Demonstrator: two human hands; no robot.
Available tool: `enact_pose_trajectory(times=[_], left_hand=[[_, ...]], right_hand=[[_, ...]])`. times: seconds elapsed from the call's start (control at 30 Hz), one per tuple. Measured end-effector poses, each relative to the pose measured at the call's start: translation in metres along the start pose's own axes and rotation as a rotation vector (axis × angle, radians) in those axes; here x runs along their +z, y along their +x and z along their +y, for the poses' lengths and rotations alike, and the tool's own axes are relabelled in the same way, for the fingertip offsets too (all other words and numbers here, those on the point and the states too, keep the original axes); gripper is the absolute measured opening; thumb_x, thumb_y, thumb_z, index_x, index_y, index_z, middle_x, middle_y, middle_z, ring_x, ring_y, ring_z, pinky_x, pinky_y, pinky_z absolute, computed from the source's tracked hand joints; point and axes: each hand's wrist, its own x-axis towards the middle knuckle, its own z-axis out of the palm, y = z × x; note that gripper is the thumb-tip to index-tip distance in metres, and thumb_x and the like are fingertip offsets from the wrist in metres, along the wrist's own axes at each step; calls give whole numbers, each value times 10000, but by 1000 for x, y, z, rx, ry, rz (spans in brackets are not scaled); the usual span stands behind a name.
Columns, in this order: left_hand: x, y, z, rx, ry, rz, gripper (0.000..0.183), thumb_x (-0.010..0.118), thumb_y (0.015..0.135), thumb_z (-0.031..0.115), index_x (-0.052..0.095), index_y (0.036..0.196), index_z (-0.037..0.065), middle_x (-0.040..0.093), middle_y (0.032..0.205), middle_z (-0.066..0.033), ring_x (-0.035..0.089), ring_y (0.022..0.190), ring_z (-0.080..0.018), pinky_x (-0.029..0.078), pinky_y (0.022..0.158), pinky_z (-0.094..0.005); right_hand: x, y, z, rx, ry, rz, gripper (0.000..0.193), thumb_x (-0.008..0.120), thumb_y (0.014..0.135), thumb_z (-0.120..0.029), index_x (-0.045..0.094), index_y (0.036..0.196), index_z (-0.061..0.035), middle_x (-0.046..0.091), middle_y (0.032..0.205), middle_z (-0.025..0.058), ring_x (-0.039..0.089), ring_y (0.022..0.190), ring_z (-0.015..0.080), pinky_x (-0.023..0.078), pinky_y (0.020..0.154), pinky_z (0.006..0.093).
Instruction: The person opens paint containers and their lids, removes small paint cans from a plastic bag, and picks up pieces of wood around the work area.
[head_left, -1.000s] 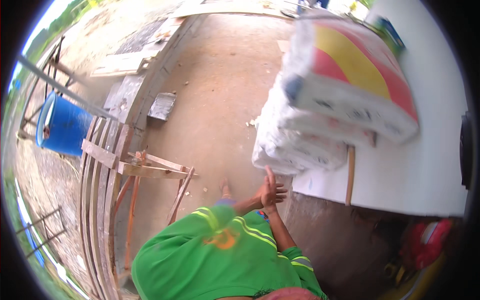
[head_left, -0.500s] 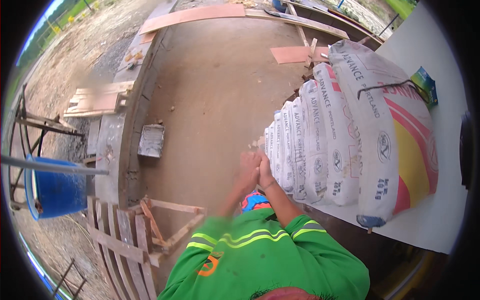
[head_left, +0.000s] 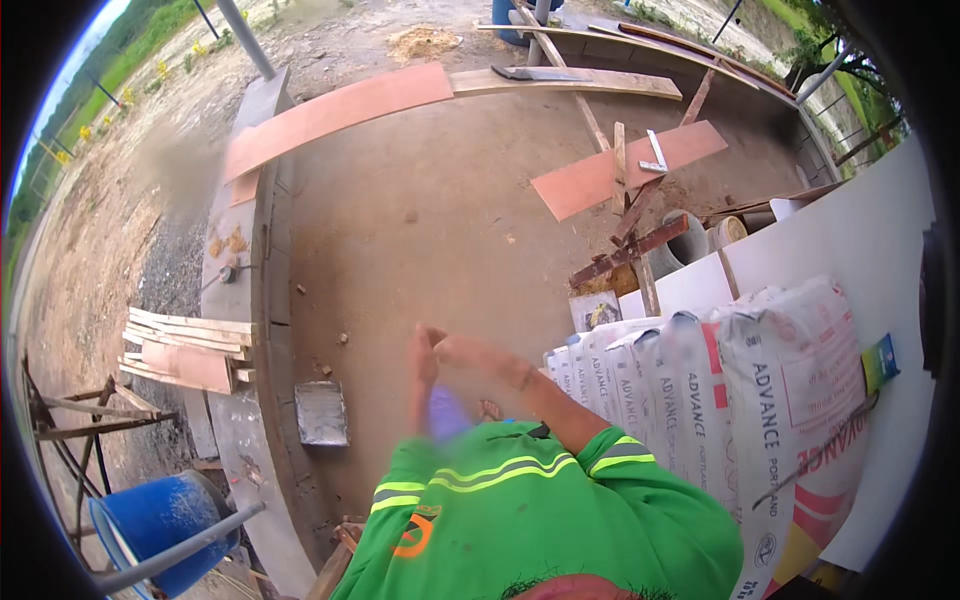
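My left hand and my right hand meet in front of my body, above the brown floor. Both look closed, with their fingers pressed against each other. Whether anything small lies between them is hidden. Green sleeves with reflective bands cover my upper arms, while the forearms are bare. Just below the hands shows a blurred purple-blue patch of clothing, with part of a foot beside it. Nearest on the right are several stacked white cement bags, touched by neither hand.
A low block wall runs along the left, with stacked wood strips and a blue drum beyond it. A metal tray lies by its foot. Ahead are pink boards, a metal square and crossed timbers.
My view has turned toward the right and the far side. My joined hands have moved left, away from the cement bags. The timbers and a bucket beyond the bags have come into sight.
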Motion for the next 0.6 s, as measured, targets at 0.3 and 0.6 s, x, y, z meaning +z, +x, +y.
enact_pose_trajectory(times=[0.3,0.6], left_hand=[[46,281,70,-216,-1368,-637,669,208,1051,531,323,1507,55,430,1471,-141,443,1318,-247,354,1090,-380],[70,511,290,824,-102,-787,553,293,1054,376,297,1532,97,306,1570,-121,272,1458,-261,131,1209,-412]], right_hand=[[-134,229,-126,-543,-1076,756,405,507,1004,-218,494,1346,-1,540,1357,95,500,1258,198,388,1061,394],[-284,253,-357,-829,974,766,824,333,971,-627,263,1501,1,410,1478,194,331,1422,319,236,1186,462]])
